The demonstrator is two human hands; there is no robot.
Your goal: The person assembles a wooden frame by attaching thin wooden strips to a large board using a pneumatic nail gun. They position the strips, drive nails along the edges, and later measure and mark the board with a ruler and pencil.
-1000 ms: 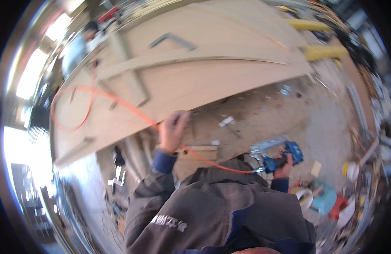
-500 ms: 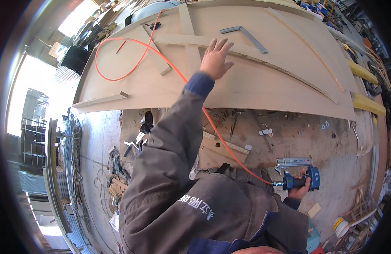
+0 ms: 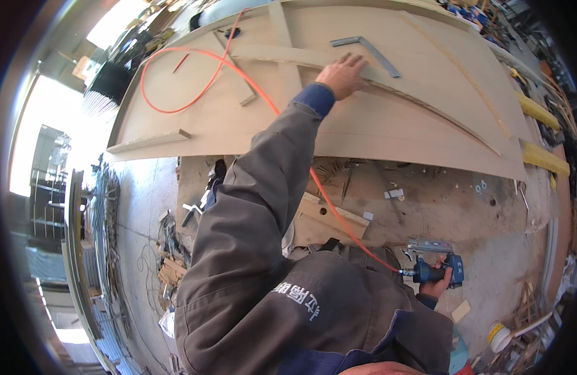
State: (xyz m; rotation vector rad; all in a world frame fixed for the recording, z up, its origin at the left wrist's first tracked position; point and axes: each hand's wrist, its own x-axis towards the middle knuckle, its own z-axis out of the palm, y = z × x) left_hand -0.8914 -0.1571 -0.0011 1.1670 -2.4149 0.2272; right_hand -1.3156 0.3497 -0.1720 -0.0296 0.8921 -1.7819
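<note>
My left hand (image 3: pixel 343 76) is over a long wooden strip (image 3: pixel 419 107) lying aslant on a large pale board (image 3: pixel 388 134). Its fingers stretch out toward a grey, angled metal piece (image 3: pixel 371 50) on the far side of the strip. The hand appears to rest on the strip, though the contact is hidden beneath it. Low at the right, my right hand (image 3: pixel 434 286) is wrapped round the grip of a blue nail gun (image 3: pixel 453 271) with a silver magazine. An orange air hose (image 3: pixel 337 209) runs from the gun up across the board, where it loops.
Other wooden strips (image 3: pixel 152 141) lie on the board, with a thin lath (image 3: pixel 454 72) at its right. Below its near edge, scraps and small parts litter a lower surface (image 3: pixel 438 212). Yellow bars (image 3: pixel 543 157) jut out at right, and a white bucket (image 3: pixel 501 337) stands lower right.
My left hand has moved right and down onto the strip, its spread fingers drawing closer together. The nail gun in my right hand has turned and shifted slightly left.
</note>
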